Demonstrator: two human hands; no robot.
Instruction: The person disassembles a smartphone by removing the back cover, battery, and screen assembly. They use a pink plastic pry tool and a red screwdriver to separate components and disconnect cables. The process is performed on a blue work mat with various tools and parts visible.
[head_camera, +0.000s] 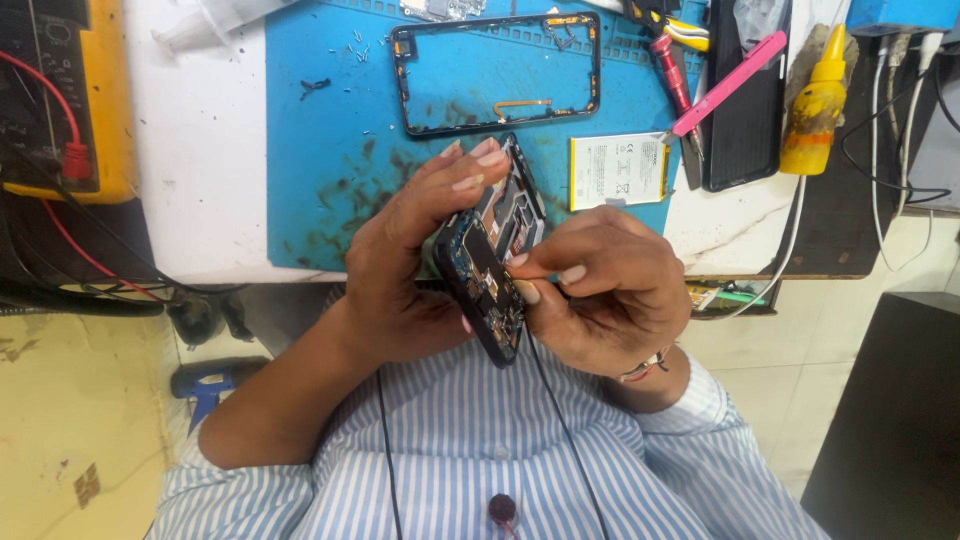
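At frame centre, the left hand (410, 265) grips an opened phone body (490, 275) edge-on, while the right hand (600, 290) pinches at its exposed board with thumb and forefinger. Beyond, on the blue mat (320, 150), lie an empty phone frame (497, 72) and, right of it, a white battery (620, 170).

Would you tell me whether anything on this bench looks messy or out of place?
Yes: the blue mat is smeared with dark stains near its front edge, and tiny loose screws lie scattered beside the empty phone frame.
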